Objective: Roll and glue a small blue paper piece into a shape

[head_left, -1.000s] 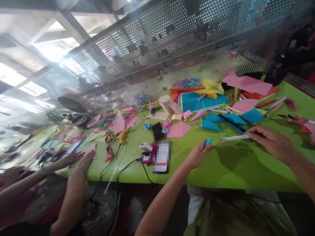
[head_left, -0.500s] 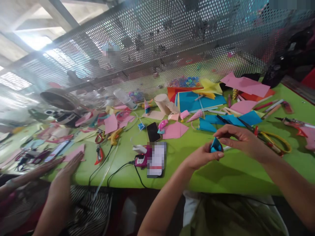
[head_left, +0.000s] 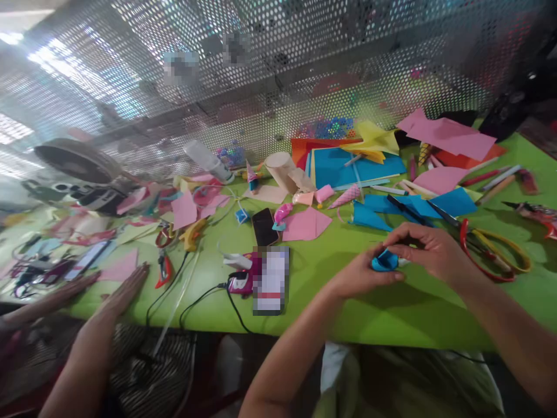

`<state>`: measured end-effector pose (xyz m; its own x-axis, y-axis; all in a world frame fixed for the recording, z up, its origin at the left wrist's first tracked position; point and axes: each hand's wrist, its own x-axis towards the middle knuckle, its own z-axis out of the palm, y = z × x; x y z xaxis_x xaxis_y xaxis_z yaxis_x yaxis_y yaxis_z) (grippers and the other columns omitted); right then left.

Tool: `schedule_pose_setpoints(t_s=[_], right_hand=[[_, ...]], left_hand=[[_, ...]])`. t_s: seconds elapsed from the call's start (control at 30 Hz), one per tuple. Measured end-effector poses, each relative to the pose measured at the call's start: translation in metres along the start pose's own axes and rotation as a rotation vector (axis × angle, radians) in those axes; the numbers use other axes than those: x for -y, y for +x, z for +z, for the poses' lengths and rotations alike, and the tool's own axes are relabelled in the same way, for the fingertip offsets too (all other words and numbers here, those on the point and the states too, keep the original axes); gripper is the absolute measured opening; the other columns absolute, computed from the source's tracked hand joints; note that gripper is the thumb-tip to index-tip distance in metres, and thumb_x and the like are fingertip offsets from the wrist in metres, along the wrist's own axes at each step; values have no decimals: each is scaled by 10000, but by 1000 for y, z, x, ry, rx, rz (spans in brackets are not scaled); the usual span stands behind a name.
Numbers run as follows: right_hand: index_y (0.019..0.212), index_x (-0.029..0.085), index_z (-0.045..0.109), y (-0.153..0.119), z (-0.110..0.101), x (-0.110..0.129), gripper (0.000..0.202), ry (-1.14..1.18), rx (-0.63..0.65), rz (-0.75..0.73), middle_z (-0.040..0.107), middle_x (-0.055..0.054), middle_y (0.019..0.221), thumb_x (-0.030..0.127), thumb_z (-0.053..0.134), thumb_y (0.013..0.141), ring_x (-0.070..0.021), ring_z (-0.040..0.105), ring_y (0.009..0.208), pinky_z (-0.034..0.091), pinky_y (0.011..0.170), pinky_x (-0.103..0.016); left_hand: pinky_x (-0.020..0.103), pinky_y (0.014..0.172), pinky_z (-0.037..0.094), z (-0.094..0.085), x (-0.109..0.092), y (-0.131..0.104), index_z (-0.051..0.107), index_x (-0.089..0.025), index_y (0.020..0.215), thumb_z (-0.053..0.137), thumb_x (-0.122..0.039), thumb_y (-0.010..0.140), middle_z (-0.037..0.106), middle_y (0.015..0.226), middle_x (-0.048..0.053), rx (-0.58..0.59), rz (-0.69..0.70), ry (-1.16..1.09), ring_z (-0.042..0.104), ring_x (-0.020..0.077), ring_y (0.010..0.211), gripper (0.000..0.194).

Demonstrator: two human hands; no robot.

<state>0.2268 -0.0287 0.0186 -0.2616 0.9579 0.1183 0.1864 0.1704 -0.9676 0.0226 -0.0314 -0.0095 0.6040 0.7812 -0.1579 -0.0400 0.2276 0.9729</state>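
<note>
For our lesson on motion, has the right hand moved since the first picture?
Yes: judged against the blue sheets, the right hand has moved leftward, toward the left hand.

readable text: nope, nothing I can make out tbh | phone screen: pixelated mush, just a red band near the bottom | purple gadget right beside it: markings too small to read | white bottle: any label's too fuzzy

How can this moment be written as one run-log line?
left hand: holding blue piece | right hand: at its edge, grip unclear | scissors: on green table
</note>
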Motion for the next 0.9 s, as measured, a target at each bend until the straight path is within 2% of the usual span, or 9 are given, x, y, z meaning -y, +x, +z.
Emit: schedule_pose_setpoints(t_s=[0.17, 0.27, 0.37, 0.5, 0.6, 0.73, 0.9], right_hand=[[926, 271, 840, -3, -1, 2, 292, -25, -78, 8, 784, -26, 888, 559, 853, 880, -218, 700, 830, 553, 785, -348], [922, 267, 835, -3, -2, 1, 331, -43, -110, 21, 783, -28, 891, 591, 857, 861, -217, 698, 831, 551, 793, -348], [1036, 266, 831, -5, -1, -1, 415, -8, -118, 67, 790, -35, 929, 629, 861, 839, -223, 702, 842, 551, 776, -344], [1023, 246, 824, -7, 0, -1, 412, 0, -95, 105, 795, -48, 932, 619, 859, 851, -227, 695, 842, 543, 769, -341], [982, 251, 836, -8, -1, 2, 331, -31, -67, 60, 800, -54, 939, 567, 849, 888, -244, 700, 878, 548, 795, -350], [978, 278, 844, -9, -2, 4, 214, -82, -33, -73, 800, -58, 961, 487, 810, 946, -254, 719, 909, 559, 817, -358], [988, 300, 841, -9, -4, 3, 126, -139, -26, -180, 796, -47, 973, 388, 752, 999, -237, 737, 905, 563, 806, -341]], left_hand=[[284, 818, 469, 0, -1, -4, 657, -181, 1076, 919, -646, 759, 623, 993, 21, -136, 63, 79, 555, 167, 908, 621], [289, 786, 445, 1, -5, -4, 618, -190, 1005, 893, -701, 755, 599, 938, 9, -198, 114, 105, 529, 163, 863, 632], [292, 769, 427, 2, -7, -3, 602, -196, 967, 884, -732, 745, 589, 890, 0, -237, 147, 99, 511, 160, 832, 645], [281, 715, 393, 2, -6, -4, 606, -196, 947, 897, -753, 708, 573, 821, -20, -275, 118, 55, 477, 138, 756, 673], [282, 693, 379, 1, -2, -4, 639, -183, 945, 878, -775, 719, 576, 767, -22, -290, 69, 6, 477, 132, 712, 678], [291, 753, 433, 0, 1, -4, 669, -172, 956, 864, -797, 725, 642, 783, 0, -304, 66, -91, 558, 146, 748, 695], [268, 771, 454, 2, -2, -4, 690, -175, 972, 906, -691, 762, 675, 866, 3, -343, 145, -98, 572, 136, 801, 598]])
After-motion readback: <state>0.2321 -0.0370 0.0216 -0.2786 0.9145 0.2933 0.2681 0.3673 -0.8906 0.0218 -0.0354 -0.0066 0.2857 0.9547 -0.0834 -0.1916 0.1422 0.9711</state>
